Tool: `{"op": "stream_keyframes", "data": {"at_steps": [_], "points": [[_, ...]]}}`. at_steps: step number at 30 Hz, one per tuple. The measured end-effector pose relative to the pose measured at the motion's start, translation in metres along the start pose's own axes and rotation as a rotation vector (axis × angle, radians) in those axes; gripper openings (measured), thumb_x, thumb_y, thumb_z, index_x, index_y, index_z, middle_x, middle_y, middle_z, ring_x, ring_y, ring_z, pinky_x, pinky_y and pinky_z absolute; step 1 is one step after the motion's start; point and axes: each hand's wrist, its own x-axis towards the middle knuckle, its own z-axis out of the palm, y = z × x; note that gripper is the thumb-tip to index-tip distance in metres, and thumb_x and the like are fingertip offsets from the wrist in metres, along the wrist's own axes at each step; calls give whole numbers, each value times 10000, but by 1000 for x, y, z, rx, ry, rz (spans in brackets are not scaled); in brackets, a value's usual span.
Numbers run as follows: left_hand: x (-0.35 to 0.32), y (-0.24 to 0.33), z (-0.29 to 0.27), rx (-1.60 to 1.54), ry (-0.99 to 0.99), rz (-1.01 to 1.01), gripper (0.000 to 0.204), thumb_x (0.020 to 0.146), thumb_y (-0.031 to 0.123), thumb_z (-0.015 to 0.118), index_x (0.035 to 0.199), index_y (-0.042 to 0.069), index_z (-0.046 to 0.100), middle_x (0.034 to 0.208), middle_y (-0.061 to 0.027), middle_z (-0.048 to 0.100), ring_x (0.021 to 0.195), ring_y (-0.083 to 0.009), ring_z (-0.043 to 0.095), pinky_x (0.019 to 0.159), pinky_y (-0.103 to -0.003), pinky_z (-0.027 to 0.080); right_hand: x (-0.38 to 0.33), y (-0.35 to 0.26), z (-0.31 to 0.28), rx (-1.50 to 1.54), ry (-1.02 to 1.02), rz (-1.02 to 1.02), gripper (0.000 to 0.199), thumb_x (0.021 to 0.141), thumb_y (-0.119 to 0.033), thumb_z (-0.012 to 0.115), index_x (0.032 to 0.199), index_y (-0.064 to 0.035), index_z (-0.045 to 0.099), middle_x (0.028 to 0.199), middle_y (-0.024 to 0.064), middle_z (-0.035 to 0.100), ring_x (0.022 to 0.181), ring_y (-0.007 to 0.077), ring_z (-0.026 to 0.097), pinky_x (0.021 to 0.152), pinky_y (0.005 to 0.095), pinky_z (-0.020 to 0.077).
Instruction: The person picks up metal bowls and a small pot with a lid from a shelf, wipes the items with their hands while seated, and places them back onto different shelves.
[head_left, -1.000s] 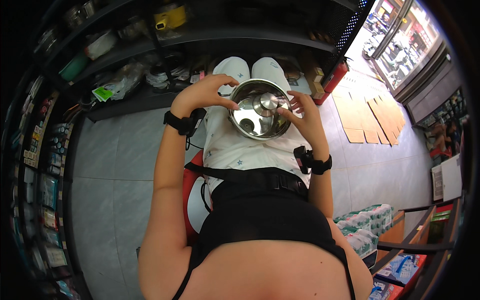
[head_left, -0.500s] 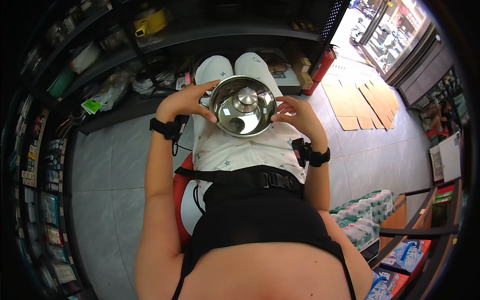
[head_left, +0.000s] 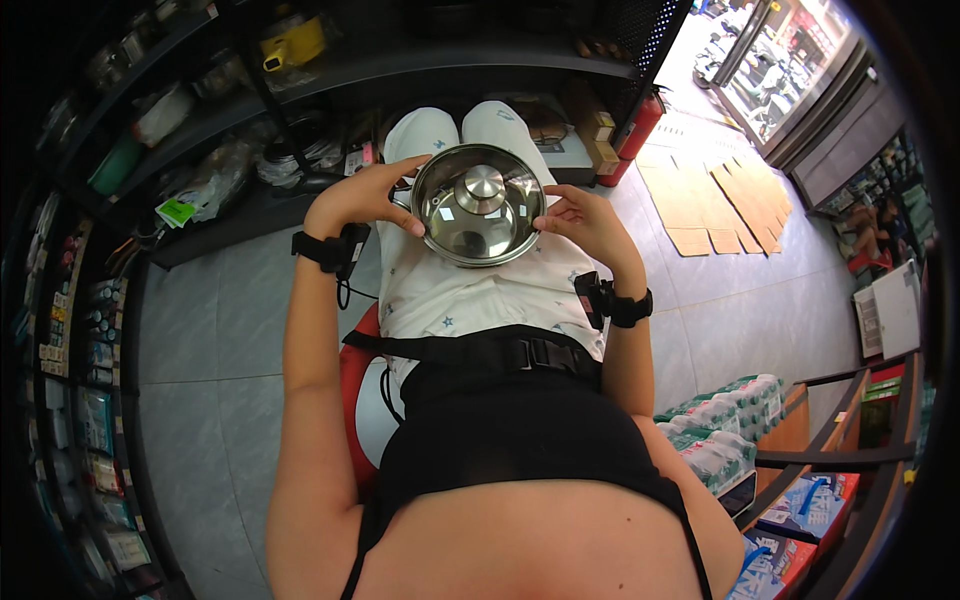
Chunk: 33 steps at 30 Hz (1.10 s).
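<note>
A shiny steel pot (head_left: 482,262) with a clear glass lid sits over my lap, between both hands. The lid's round metal knob (head_left: 481,189) faces up at me. My left hand (head_left: 362,200) clasps the pot's left side, near a handle there, with thumb and index finger spread apart along the rim. On the opposite side, my right hand (head_left: 592,225) holds the rim with its thumb and bent fingers. The fingertips behind and under the pot are hidden. My white patterned trousers (head_left: 440,290) lie beneath the pot.
Dark shelves (head_left: 400,75) with cookware stand beyond my knees. A red fire extinguisher (head_left: 636,135) is at their right end, and flattened cardboard (head_left: 690,210) lies on the floor by the doorway. Wrapped green-and-white packs (head_left: 720,420) are stacked at my right elbow.
The pot has shifted very slightly up and to the left in the picture, mostly along with the whole view. Both hands keep their hold on it.
</note>
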Motion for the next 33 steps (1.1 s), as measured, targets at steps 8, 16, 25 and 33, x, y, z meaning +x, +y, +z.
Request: {"op": "stream_keyframes", "data": {"at_steps": [8, 16, 25, 33], "points": [[-2, 0, -1, -51, -4, 19, 1081, 462, 278, 871, 1392, 128, 340, 1220, -119, 546, 1097, -266, 509, 960, -383, 383, -3, -3, -8, 80, -73, -1, 456, 786, -46, 675, 1215, -17, 524, 832, 51, 630, 740, 78, 595, 703, 192, 477], [-1, -3, -3, -22, -21, 28, 1078, 456, 318, 876, 1378, 112, 356, 1195, -146, 554, 1102, -279, 515, 969, -388, 379, -4, -1, -7, 174, -28, -7, 440, 754, -39, 691, 1169, -5, 549, 785, 52, 642, 689, 85, 589, 665, 208, 475], [-3, -12, 0, 262, -12, -115, 829, 483, 285, 867, 1193, 28, 525, 1041, -157, 615, 1005, -264, 569, 905, -341, 426, -1, -11, -1, 177, -2, -40, 435, 794, -63, 680, 1185, -3, 500, 791, 12, 574, 709, 48, 553, 666, 176, 451], [5, -3, 9, 217, -125, -213, 481, 552, 169, 808, 964, -1, 625, 833, -129, 631, 807, -258, 617, 713, -330, 487, 2, -7, 2, 202, 91, -130, 404, 760, -72, 702, 1116, -13, 521, 764, 22, 584, 714, 62, 551, 699, 210, 452]]}}
